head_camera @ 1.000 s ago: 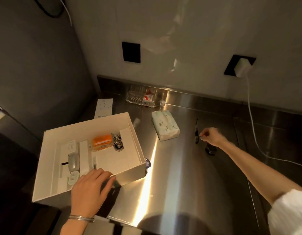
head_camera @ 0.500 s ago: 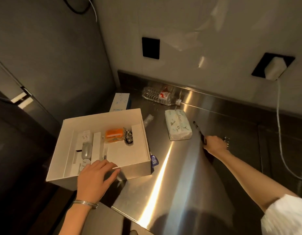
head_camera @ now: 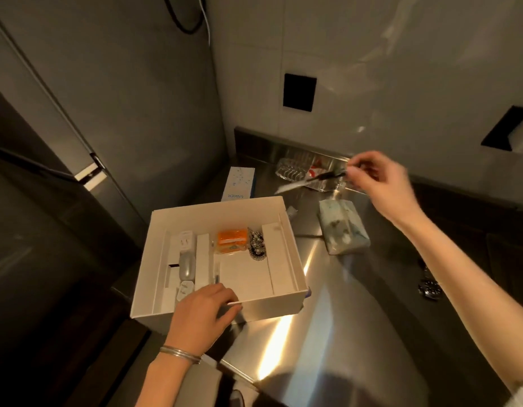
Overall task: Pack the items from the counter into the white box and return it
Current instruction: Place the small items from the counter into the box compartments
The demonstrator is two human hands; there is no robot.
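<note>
Blurred: the thin dark stick (head_camera: pixel 327 176) is smeared by motion, with a pale streak trailing left of it; I cannot tell what it is.
Cut off: a white plug (head_camera: pixel 521 136) in a wall socket, at the right edge of the frame.
Hard to make out: a small dark object (head_camera: pixel 429 286) on the counter (head_camera: pixel 327 333), centre right, beside the right forearm.
Right hand (head_camera: pixel 377 180): upper right of centre, raised above the counter, fingertips pinching the stick's end.
Left hand (head_camera: pixel 201 312): lower centre, fingers curled over the near wall of the white box (head_camera: pixel 269 306), thumb outside it.
White box: open, left of centre, at the counter's left end.
In the box: an orange packet (head_camera: pixel 232 240) with a beaded piece (head_camera: pixel 257 243) touching its right side. The left compartment holds white plugs (head_camera: pixel 185 240) and a grey rounded thing (head_camera: pixel 187 267).
Outside the box: a blue-and-white carton (head_camera: pixel 238 183) just behind it, a clear bottle (head_camera: pixel 301 171) lying by the wall, and a tissue pack (head_camera: pixel 344 232) to the right.
</note>
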